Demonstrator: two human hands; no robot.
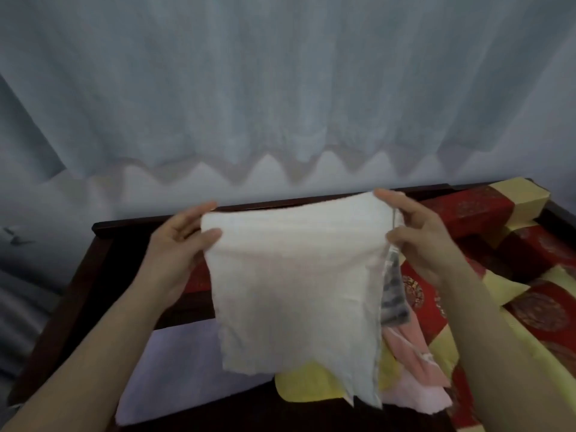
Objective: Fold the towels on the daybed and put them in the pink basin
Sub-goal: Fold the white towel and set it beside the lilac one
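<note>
White and limp, the towel hangs in the air above the daybed, held up by its two top corners so that its face is turned toward the camera and its ragged lower edge dangles loose. The left hand pinches the upper left corner, with the thumb on the near side and the other fingers behind the cloth. The right hand pinches the upper right corner between thumb and forefinger, its remaining fingers loosely curled. A grey patterned cloth hangs just behind the towel's right edge; whether the right hand holds it too cannot be told. Below, on the daybed, a lavender towel lies spread flat at the left, a yellow towel shows partly under the hanging one, and a pink towel lies crumpled to the right, touching the yellow. Red and yellow cushions fill the daybed's right side, inside its dark wooden frame. A pale curtain with a scalloped hem hangs behind
</note>
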